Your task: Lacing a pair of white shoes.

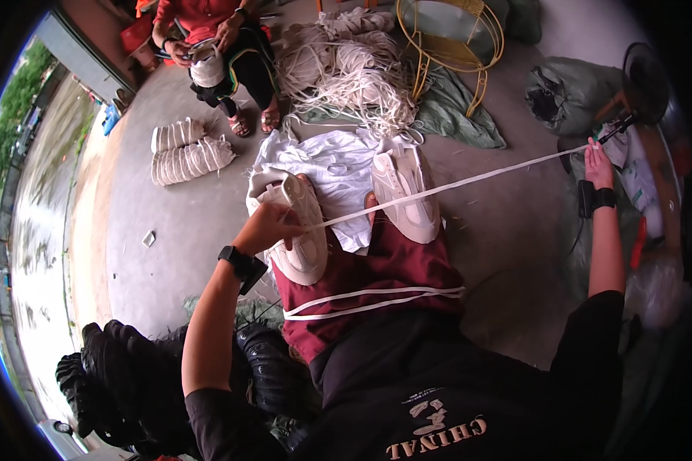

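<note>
White lace (pixel 446 187) is stretched taut above the right shoe (pixel 417 221), pinched in the left hand (pixel 273 225) at the left shoe (pixel 306 250) and gripped by the partly curled right hand (pixel 599 166).

A yellow round-backed chair (pixel 447 67) stands beside a dull-green woven sheet (pixel 461 119) on the grey concrete floor (pixel 507 203). Toward the right, a bulging grey-green plastic sack (pixel 573 92) lies near a dark round-rimmed object (pixel 644 84). At left, a small whitish scrap (pixel 149 239) lies apart; shiny black puffy bundles (pixel 119 357) fill the lower left.
</note>
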A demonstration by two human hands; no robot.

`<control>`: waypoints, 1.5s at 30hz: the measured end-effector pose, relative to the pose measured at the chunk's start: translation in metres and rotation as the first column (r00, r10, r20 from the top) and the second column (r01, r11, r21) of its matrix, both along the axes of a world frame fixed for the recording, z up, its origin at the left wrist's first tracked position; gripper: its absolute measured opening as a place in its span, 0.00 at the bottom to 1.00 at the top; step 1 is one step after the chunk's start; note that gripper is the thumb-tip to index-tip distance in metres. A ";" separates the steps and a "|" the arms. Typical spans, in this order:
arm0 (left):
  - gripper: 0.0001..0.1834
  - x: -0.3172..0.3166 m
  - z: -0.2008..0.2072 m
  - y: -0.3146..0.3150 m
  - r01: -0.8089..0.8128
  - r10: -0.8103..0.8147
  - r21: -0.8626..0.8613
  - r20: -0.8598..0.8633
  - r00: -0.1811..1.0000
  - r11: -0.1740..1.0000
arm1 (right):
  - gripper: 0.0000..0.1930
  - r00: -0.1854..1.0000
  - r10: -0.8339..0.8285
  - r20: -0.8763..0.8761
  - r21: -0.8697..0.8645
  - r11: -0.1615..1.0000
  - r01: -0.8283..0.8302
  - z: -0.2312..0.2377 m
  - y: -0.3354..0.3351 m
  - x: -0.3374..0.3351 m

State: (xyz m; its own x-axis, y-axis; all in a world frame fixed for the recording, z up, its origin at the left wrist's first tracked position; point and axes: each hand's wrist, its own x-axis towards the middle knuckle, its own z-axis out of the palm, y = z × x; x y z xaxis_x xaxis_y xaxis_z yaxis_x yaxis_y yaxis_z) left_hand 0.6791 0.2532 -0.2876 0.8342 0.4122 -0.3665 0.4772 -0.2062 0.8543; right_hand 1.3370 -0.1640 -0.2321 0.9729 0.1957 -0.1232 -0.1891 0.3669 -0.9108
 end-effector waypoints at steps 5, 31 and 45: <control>0.05 0.011 -0.006 -0.002 -0.015 0.015 -0.004 0.058 0.998 1.000 | 0.14 0.999 -0.035 0.020 -0.005 0.999 0.035 -0.005 -0.007 0.026; 0.06 0.070 0.008 -0.036 -0.050 0.051 -0.022 0.035 0.998 0.999 | 0.11 0.994 -0.068 0.088 -0.098 0.992 0.077 0.023 -0.018 0.042; 0.05 0.077 0.017 -0.051 -0.072 0.077 -0.084 0.050 0.996 0.994 | 0.11 0.965 -0.153 0.215 -0.139 0.973 0.185 0.057 -0.024 0.024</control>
